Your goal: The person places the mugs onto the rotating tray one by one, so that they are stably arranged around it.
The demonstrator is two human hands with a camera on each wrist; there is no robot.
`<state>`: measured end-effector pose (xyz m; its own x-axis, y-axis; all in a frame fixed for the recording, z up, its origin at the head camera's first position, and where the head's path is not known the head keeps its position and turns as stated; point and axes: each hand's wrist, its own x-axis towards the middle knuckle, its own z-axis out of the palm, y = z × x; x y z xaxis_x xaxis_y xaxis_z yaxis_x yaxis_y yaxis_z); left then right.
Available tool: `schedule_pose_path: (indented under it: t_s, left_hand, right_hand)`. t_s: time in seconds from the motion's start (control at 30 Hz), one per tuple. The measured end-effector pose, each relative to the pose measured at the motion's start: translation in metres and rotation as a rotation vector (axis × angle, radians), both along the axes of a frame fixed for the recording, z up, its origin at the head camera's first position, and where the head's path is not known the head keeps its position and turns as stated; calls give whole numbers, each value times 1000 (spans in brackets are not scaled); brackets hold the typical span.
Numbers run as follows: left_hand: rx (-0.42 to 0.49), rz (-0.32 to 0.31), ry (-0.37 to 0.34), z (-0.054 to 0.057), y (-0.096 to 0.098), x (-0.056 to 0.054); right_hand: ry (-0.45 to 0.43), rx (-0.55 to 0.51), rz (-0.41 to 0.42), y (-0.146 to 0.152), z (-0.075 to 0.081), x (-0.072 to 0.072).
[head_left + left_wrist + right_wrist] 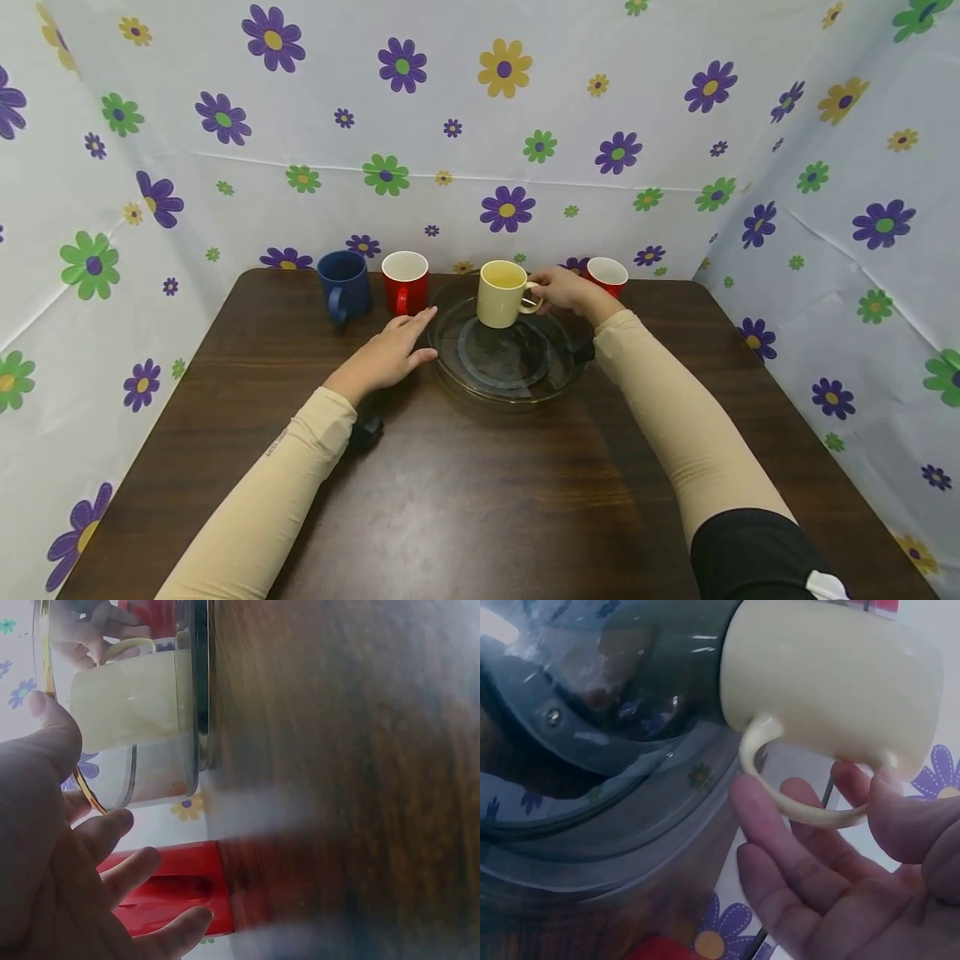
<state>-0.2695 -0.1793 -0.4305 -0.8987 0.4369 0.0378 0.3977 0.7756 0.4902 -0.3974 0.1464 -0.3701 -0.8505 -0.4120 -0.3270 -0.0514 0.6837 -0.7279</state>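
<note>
A pale yellow mug [497,300] stands upright inside a round, tinted clear glass bowl [495,390], toward its far side. My right hand [568,292] holds the mug by its handle; in the right wrist view the thumb lies at the handle's upper end and the fingers [761,817] curl around it. My left hand [392,348] is at the bowl's left side, fingers spread and fairly straight. In the left wrist view the thumb and forefinger are right at the bowl's rim [90,791], and the mug shows through the glass wall.
A blue mug [348,283] and a red mug [405,287] with white inside stand at the back left of the dark wooden table [465,492]. Another red mug [609,275] is behind my right wrist, partly hidden. Flower-patterned sheeting [450,158] encloses the back and sides.
</note>
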Motion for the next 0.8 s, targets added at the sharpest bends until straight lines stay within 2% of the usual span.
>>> schedule_pose_path:
  t_s: [0.27, 0.47, 0.8]
  left_hand:
    - [-5, 13, -2, 3, 2, 3]
    - [-8, 20, -3, 1, 3, 3]
    - [7, 34, -14, 3, 3, 4]
  right_hand:
    - [101, 48, 24, 1, -4, -1]
    - [181, 112, 55, 1, -8, -2]
    - [186, 107, 40, 1, -10, -2]
